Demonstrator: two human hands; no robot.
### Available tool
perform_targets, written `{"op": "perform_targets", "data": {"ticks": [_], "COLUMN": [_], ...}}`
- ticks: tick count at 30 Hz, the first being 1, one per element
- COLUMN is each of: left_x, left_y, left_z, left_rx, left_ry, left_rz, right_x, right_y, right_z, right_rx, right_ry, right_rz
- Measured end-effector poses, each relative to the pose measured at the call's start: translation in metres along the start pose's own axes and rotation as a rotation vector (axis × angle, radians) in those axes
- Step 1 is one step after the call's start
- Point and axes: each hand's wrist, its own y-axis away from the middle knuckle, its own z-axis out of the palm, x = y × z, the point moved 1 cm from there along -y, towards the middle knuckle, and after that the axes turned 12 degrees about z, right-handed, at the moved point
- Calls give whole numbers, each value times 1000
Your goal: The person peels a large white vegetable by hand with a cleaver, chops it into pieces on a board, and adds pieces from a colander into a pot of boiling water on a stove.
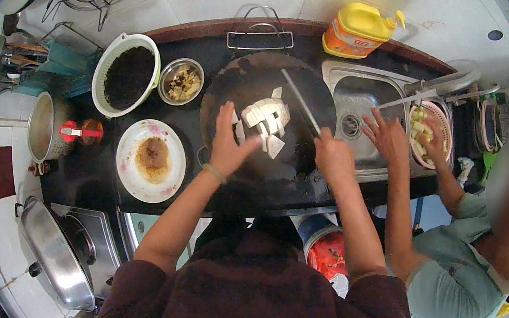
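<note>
My right hand (335, 158) grips the handle of a kitchen knife (302, 101), whose blade slants up and left over the round dark cutting board (297, 170). Left of the blade, pale white chunks of a cut vegetable (268, 114) lie in a loose pile on the board. My left hand (231, 141) is beside the pile on its left, fingers spread, close to a few pale pieces; whether it touches them is not plain. A floral plate (124, 153) with brown sauce residue rests on the counter to the left, below a small metal bowl (162, 82) of chopped bits.
A co-worker's hand (390, 139) is over the steel sink (371, 95), the other at a pink basket (448, 137) of cut vegetables. Behind stand a metal rack (259, 47) and a yellow detergent jug (357, 32). Further left are a white colander (99, 74), a pot (39, 129) and a large lidded pan (55, 258).
</note>
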Motion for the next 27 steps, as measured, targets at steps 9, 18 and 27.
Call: {"op": "perform_targets", "data": {"ticks": [9, 18, 27], "left_x": [0, -7, -3], "left_y": [5, -15, -6], "left_z": [36, 20, 23], "left_rx": [23, -24, -75], "left_ry": [-386, -380, -400], "left_rz": [240, 313, 411], "right_x": [-9, 12, 13], "right_y": [4, 13, 16], "right_z": [-3, 6, 12], "right_rx": [-60, -17, -9], "right_ry": [-171, -254, -267], "right_rz": [22, 118, 143]}}
